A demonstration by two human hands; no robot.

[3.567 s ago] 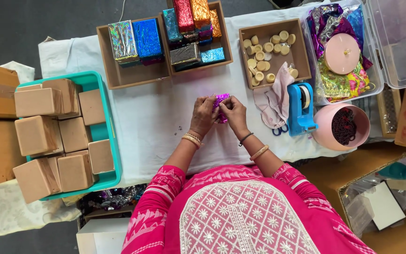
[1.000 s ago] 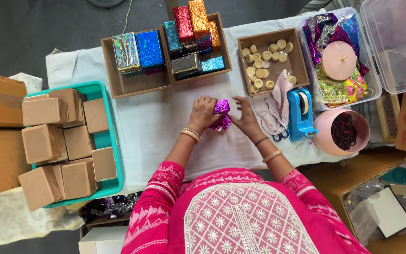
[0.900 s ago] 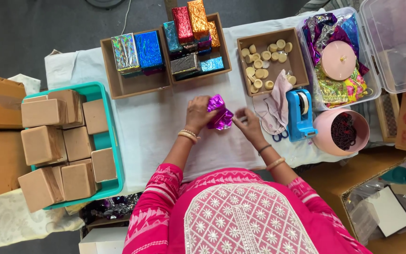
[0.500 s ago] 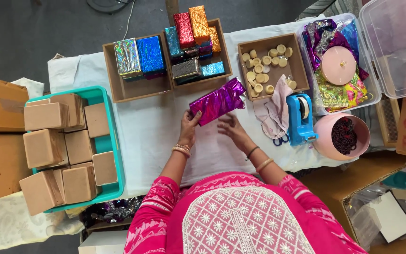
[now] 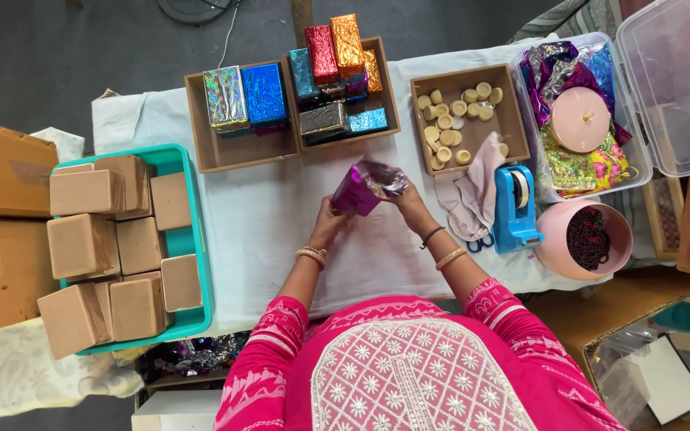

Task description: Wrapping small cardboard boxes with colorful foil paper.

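Hands both stayed busy: left hand (image 5: 331, 226) had its grip pinched on the purple foil wrapper (image 5: 358, 191), right hand (image 5: 410, 203) pinching its other end, above the white-covered surface (image 5: 265, 231).

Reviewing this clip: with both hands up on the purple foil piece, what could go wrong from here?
The purple foil wrap is held above the table by the left hand and right hand; it looks thin and crinkled, so it may tear or slip. The tape dispenser sits beside the right forearm and could be bumped. The cloth drapes over the tray of round pieces and may snag.
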